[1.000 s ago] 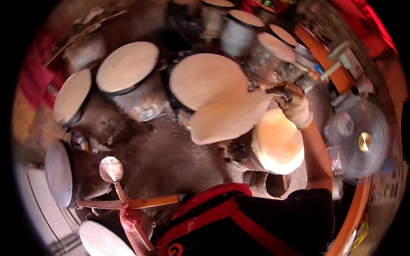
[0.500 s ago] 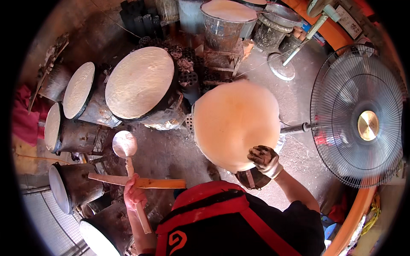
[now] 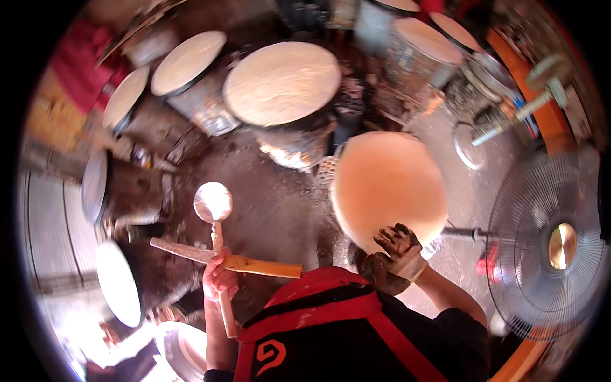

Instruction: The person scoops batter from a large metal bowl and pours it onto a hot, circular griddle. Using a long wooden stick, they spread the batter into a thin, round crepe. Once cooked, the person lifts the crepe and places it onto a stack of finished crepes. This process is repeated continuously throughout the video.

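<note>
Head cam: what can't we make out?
Head view:
Right hand: whether its grip pinches the pale disc, hidden by its glove.
Left hand: how ladle and wooden blade meet, hidden by its fingers.
What supports the disc: mostly covered by it.
Lower-left vessel: cut off by lower edge.

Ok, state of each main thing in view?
Ladle: held
Wooden strip: held, crossing ladle
Pale round sheet: lying flat
Left hand: closed around ladle handle
Right hand: gloved, blackened fingers, over sheet's edge
Large griddle: covered, pale layer
Fan: running or not, unclear
</note>
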Demonstrator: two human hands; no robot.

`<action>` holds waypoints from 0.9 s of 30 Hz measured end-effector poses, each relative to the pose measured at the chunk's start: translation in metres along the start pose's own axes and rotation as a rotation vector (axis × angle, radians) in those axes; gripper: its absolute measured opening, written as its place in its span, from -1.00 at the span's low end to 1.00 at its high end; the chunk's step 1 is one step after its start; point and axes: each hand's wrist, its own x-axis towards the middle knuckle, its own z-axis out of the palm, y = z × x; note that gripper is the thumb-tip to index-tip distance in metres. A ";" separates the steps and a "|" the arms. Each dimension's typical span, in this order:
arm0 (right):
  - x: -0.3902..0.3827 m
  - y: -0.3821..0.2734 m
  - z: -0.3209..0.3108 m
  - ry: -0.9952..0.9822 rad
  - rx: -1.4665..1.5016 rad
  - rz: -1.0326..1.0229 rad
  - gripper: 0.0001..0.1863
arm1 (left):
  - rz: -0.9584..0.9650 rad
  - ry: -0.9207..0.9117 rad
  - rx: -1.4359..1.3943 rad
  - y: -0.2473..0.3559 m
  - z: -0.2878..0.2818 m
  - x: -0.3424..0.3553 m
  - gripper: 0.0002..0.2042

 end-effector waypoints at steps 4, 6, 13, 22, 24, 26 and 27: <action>0.075 -0.095 0.030 0.015 0.302 -0.080 -0.65 | 0.116 -0.092 -0.124 0.020 -0.062 -0.070 -0.92; 0.122 -0.163 0.059 -0.078 0.609 -0.197 -0.68 | 0.211 -0.122 -0.147 0.028 -0.110 -0.108 -0.92; 0.127 -0.433 0.177 -0.898 0.315 -0.961 -0.39 | 0.752 0.295 -0.068 0.013 -0.255 -0.211 -0.74; 0.049 -0.555 0.305 -1.334 0.249 -0.946 -0.40 | 1.032 1.131 -0.153 -0.022 -0.465 -0.325 -0.79; 0.051 -0.552 0.311 -1.363 0.295 -0.895 -0.42 | 0.934 1.014 -0.323 -0.031 -0.497 -0.309 -0.82; 0.057 -0.548 0.313 -1.420 0.294 -0.813 -0.45 | 0.786 0.614 -0.371 -0.032 -0.497 -0.291 -0.81; 0.060 -0.547 0.312 -1.419 0.308 -0.805 -0.45 | 0.720 0.489 -0.338 -0.031 -0.480 -0.292 -0.81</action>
